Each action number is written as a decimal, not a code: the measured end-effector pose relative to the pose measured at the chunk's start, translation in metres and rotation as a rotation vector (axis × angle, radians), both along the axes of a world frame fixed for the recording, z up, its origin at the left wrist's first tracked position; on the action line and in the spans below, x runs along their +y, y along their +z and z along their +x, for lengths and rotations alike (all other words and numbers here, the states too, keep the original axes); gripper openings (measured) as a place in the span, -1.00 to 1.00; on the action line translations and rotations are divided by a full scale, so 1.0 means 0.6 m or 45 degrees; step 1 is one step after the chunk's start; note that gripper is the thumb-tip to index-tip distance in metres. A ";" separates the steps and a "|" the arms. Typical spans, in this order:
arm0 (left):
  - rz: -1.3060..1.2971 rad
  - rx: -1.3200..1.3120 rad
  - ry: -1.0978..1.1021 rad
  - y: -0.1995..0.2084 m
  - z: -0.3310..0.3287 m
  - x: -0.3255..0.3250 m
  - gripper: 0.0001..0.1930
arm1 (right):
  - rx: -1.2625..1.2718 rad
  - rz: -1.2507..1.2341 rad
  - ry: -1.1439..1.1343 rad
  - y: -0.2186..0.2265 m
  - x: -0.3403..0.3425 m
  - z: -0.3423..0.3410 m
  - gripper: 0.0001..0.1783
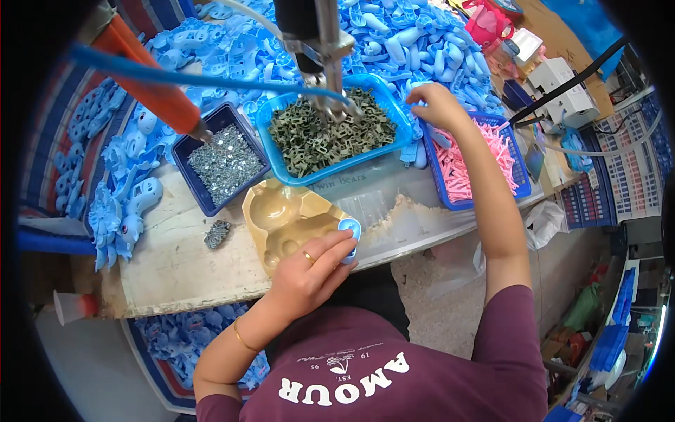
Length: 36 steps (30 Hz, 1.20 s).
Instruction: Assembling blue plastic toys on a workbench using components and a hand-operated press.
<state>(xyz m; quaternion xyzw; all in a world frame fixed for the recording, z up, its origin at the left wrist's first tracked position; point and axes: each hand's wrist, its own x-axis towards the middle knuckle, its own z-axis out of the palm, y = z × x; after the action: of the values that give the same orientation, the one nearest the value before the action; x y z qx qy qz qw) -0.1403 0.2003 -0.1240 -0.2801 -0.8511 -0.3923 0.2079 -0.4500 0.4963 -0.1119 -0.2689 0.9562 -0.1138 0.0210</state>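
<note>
My left hand, with a ring and a bracelet, presses its fingers on a small light-blue hollow plastic part. That part sits at the right edge of a tan moulded fixture near the table's front. My right hand reaches far right, fingers loosely bent and apart, with nothing visible in it. It hovers beside a heap of light-blue curved plastic parts. Beneath my right forearm stands a blue basket holding pink plastic strips.
A light-blue tray of dark green metal clips and a navy tray of small silver pieces stand behind the fixture. Above them hang an orange screwdriver and a metal machine head. A metal clump lies left. Blue animal-shaped shells line the left side.
</note>
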 end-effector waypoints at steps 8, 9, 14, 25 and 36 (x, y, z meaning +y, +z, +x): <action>-0.046 -0.014 0.040 -0.014 0.020 -0.025 -0.58 | -0.180 0.488 -0.093 0.005 -0.062 -0.016 -0.53; -0.051 -0.018 0.052 -0.012 0.024 -0.030 -0.58 | -0.182 0.485 -0.079 -0.005 -0.049 -0.027 -0.53; -0.312 0.192 0.123 -0.014 0.046 -0.058 -0.60 | 0.388 -0.218 -0.185 -0.004 0.001 -0.044 -0.75; -0.487 -0.023 0.197 -0.056 0.072 -0.097 -0.62 | -0.753 -0.579 0.273 0.066 -0.138 0.332 -0.60; -0.438 0.015 0.217 -0.064 0.081 -0.105 -0.58 | 0.016 -0.166 0.670 0.014 -0.208 0.444 -0.76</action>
<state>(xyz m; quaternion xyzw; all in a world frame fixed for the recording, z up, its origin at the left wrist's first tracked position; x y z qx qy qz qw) -0.0919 0.1372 -0.1625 -0.2408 -0.9251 -0.2203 0.1942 -0.1835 0.3715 -0.1038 -0.5097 0.8442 -0.1640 0.0266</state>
